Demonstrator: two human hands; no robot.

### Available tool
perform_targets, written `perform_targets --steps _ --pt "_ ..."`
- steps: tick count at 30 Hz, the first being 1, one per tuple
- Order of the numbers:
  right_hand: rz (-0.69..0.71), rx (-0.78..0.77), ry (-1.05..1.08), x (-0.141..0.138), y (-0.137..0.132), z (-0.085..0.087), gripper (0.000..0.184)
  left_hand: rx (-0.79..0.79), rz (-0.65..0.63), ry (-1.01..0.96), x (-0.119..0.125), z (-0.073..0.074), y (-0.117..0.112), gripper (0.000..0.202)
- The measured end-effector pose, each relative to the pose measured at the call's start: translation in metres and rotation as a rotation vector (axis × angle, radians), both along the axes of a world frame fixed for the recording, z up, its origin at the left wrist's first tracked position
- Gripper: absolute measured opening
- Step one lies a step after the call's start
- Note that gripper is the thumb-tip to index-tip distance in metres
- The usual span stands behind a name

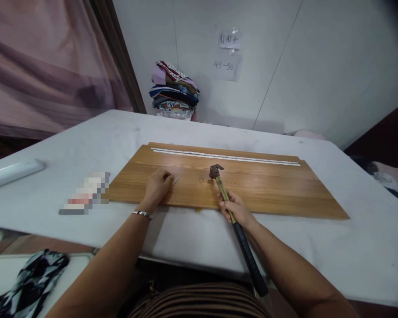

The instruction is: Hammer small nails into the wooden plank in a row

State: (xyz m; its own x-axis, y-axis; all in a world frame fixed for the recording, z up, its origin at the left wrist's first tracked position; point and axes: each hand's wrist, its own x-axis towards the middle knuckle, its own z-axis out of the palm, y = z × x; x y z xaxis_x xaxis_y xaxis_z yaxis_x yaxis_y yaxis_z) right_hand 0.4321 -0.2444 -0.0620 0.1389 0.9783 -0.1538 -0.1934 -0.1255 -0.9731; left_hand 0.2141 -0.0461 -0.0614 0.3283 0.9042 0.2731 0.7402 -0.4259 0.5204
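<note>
My right hand (pixel 237 208) is wrapped around the yellowish upper handle of a claw hammer (pixel 223 192), below its rusty head. The hammer's long black grip hangs down toward my body, and its head is raised over a wooden board (pixel 268 187). On the left part of that board, my left hand (pixel 158 187) is closed with its fingertips pinched by a thin silvery nail (pixel 176 181). The fingers partly hide what they hold. Several small dark nail marks run in a row across the board's middle, beside the hammer head.
Two pale measuring strips (pixel 225 157) lie along the board's far edge. The white table (pixel 192 229) also bears a blurred-out flat item (pixel 86 192) and a white roll (pixel 15 172) at left. Folded clothes (pixel 175 92) are stacked against the wall, below handwritten papers (pixel 227 66).
</note>
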Motion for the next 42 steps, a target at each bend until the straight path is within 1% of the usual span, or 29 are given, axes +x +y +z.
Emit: perform_targets --steps 5,9,13,17,25,28,36,42 --pt "0.011 -0.005 -0.003 0.001 0.0 -0.004 0.026 -0.068 0.058 -0.022 -0.001 -0.001 0.0 0.026" --pt "0.004 0.005 0.003 0.0 0.0 -0.002 0.027 -0.087 0.066 -0.035 -0.001 0.001 -0.001 0.027" --pt "0.01 -0.034 -0.011 0.0 -0.001 0.001 0.028 -0.104 0.081 -0.083 0.0 0.001 -0.002 0.03" --pt "0.009 -0.026 -0.014 0.0 -0.001 0.002 0.029 -0.09 0.075 -0.097 0.001 0.001 -0.002 0.032" --pt "0.006 -0.023 -0.027 -0.001 -0.001 0.006 0.029 -0.061 0.064 -0.136 0.0 0.001 -0.004 0.03" --pt "0.006 -0.016 -0.017 -0.001 0.0 0.005 0.03 -0.042 0.079 -0.132 0.0 0.001 -0.004 0.029" --pt "0.007 -0.006 -0.018 0.0 0.0 0.002 0.029 0.039 0.066 -0.101 -0.001 -0.001 -0.003 0.028" --pt "0.01 -0.021 -0.023 -0.001 0.0 0.007 0.028 0.049 0.087 -0.111 -0.002 0.001 -0.007 0.028"
